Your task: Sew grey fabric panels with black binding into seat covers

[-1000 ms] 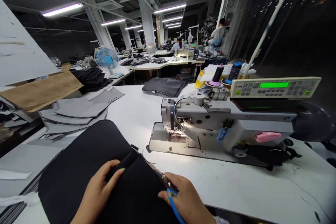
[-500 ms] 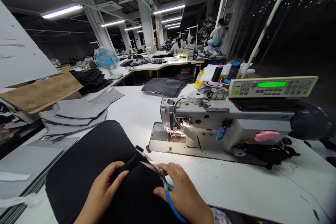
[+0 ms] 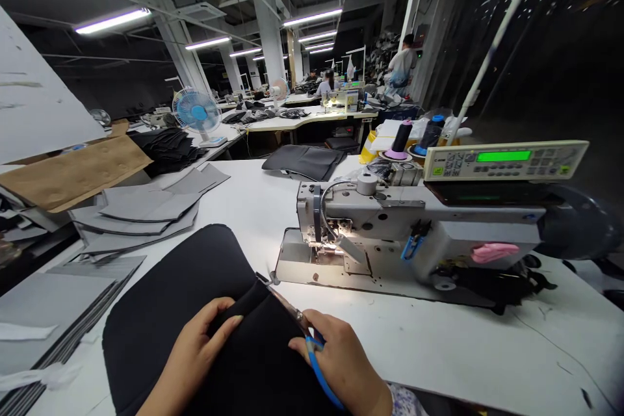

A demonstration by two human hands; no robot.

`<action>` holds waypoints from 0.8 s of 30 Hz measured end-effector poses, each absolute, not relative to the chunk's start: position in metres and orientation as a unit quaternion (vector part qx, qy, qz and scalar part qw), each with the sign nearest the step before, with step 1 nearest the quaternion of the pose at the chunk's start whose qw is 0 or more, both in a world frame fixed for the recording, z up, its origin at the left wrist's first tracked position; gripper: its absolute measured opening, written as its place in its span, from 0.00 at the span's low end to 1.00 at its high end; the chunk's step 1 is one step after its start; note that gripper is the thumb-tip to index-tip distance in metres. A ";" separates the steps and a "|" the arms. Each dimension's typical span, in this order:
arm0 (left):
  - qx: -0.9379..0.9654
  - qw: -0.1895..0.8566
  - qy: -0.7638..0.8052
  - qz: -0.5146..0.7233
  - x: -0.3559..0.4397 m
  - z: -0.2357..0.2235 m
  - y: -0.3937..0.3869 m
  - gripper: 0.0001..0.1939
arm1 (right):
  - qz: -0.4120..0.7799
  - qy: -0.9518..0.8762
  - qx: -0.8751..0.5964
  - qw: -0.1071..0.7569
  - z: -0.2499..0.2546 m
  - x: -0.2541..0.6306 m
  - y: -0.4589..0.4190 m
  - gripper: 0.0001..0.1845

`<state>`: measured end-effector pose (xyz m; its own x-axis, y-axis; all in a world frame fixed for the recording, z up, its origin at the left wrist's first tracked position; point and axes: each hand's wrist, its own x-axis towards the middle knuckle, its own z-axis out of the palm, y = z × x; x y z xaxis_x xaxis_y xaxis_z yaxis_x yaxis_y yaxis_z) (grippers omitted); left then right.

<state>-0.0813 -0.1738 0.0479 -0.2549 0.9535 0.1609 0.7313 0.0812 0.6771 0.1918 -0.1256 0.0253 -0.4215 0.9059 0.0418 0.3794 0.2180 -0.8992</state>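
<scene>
A black padded fabric piece (image 3: 166, 299) lies on the white table, with a folded flap near its top right edge. My left hand (image 3: 192, 351) grips this flap, fingers resting along the fold. My right hand (image 3: 341, 364) holds a pair of blue-handled scissors (image 3: 316, 370), their steel blades (image 3: 285, 305) reaching up along the fabric's right edge. The blade tips sit near the top of the fold, and the lower blade is partly hidden by the fabric.
A sewing machine (image 3: 351, 227) with a lit needle area stands to the right, with thread cones (image 3: 416, 140) behind it. Stacked grey fabric pieces (image 3: 141, 208) lie at left. A dark fabric stack (image 3: 305, 162) lies beyond, and co-workers sit and stand far back.
The black piece has slid right across the table. The scissor blades have moved further along its edge, and both hands have stayed on it.
</scene>
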 end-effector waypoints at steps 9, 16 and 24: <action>0.588 0.184 0.715 0.330 -0.079 0.044 -0.170 0.20 | 0.405 -0.744 -0.455 0.274 0.032 0.204 -0.119 0.15; 0.601 0.193 0.704 0.325 -0.071 0.051 -0.167 0.20 | 0.382 -0.749 -0.458 0.289 0.037 0.197 -0.116 0.15; 0.655 0.155 0.686 0.276 -0.083 0.037 -0.146 0.17 | 0.350 -0.729 -0.473 0.349 0.011 0.189 -0.110 0.08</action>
